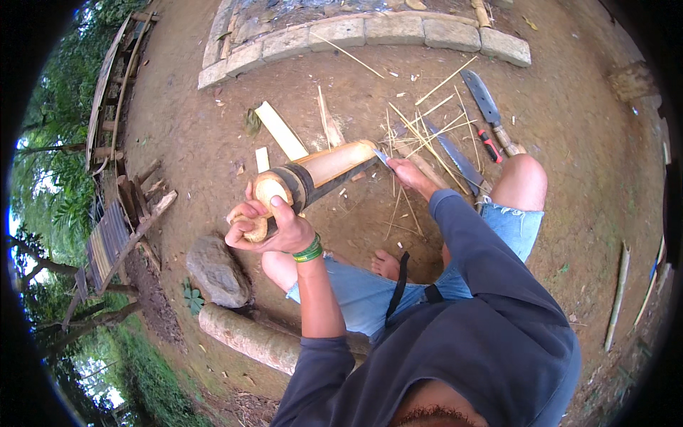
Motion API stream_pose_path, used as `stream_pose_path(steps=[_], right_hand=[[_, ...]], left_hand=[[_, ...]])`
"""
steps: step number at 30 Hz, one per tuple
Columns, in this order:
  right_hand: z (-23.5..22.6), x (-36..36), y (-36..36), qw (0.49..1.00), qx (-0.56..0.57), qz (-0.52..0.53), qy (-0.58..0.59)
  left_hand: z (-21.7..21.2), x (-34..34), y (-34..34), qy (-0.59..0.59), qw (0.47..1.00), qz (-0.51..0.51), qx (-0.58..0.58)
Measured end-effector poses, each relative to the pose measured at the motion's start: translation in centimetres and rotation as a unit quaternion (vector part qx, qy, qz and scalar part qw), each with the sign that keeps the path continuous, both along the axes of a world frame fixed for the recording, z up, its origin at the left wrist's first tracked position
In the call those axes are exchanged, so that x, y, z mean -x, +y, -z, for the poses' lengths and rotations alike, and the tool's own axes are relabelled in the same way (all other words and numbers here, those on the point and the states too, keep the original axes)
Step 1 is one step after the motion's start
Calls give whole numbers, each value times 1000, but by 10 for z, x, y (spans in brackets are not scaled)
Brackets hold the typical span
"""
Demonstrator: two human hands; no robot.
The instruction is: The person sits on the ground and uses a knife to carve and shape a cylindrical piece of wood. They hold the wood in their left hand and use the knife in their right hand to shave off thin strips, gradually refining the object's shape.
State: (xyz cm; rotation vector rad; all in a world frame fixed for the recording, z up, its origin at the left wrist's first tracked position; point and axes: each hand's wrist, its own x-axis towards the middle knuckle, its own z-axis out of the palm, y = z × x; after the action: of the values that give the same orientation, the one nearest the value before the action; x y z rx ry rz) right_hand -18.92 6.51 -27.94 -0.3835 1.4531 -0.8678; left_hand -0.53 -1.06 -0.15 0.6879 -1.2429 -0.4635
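My left hand (274, 226) grips the near left end of a hollowed bamboo piece (334, 165), cut open along its upper side. That end shows a pale round wooden face (270, 188) and dark bands around the body. A second, smaller pale rounded part (255, 229) lies between my fingers. In my right hand (414, 176) is a small knife (382, 155), fingers closed around its hidden handle. Its blade points toward the bamboo's far end, right by the rim; whether it touches, I cannot tell.
Thin bamboo strips (428, 147) lie scattered beyond my right hand. Nearby are a broad machete (481, 96), a red-and-black handle (489, 145) and another long blade (455, 158). A flat bamboo slat (281, 132), a rock (217, 270), a log (245, 338) and a stone border (341, 35) surround me.
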Motion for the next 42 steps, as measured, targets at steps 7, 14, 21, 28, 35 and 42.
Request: stream_pose_path(steps=[7,14,21,28,35,42], right_hand=[[-61,-23,3,997,77,-24,-2],[-148,-53,1,982,160,-101,-18],[-19,-8,-6,970,32,-18,241],[-20,-31,14,983,49,-31,174],[-36,-26,32,998,47,5,46],[-81,-40,45,999,38,19,-6]], left_hand=[[3,-5,0,1,1000,-24,-3],[4,-10,-3,13,999,-28,-6],[2,-8,10,6,1000,-3,2],[6,-12,19,6,1000,-24,-6],[6,0,24,-7,1000,-6,6],[8,1,22,-19,999,-15,20]])
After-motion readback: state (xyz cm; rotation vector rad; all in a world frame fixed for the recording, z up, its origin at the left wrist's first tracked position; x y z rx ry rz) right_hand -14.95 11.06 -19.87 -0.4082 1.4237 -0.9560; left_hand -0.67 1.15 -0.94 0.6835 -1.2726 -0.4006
